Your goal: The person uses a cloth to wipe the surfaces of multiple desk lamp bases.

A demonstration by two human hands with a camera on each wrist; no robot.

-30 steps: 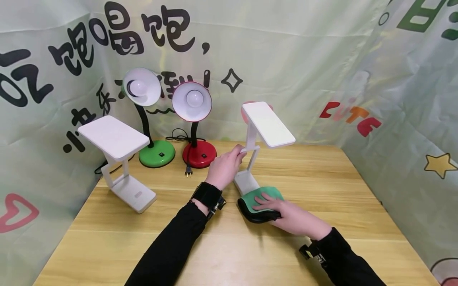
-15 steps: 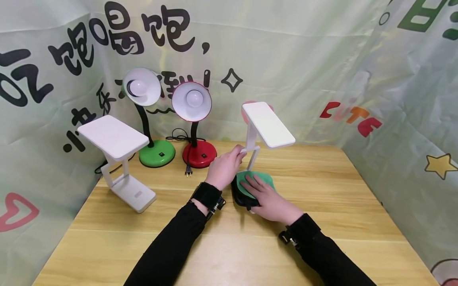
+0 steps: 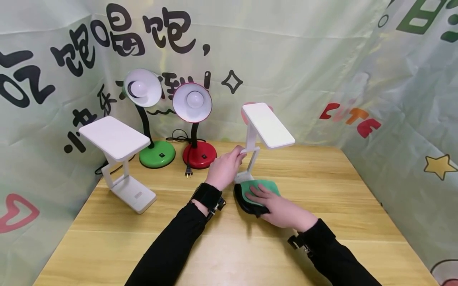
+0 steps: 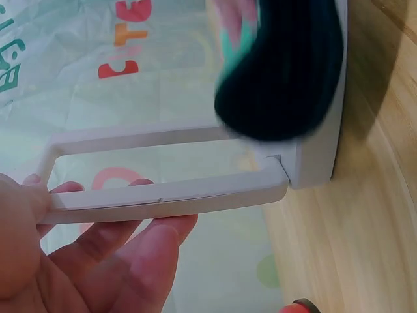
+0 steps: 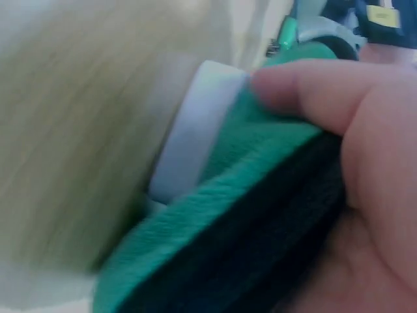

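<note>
Pale, lightly creased fabric (image 3: 297,59) hangs behind the bench (image 3: 304,171) and along both its sides. Chunky black lettering (image 3: 118,18) sprawls above its back edge and round to its left. Over the bench's far right corner I read CUTE (image 3: 356,115) in coloured letters; a yellow star (image 3: 440,167) sits beyond its right side, a pink heart (image 3: 35,213) beyond its left. Soft light puts a sheen on its wood-grain front.

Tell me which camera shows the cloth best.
The head view: only there does the cloth fit the frame, partly under the right hand. The left wrist view shows mostly its blurred black side; the right wrist view, a close-up cut off below.
</note>
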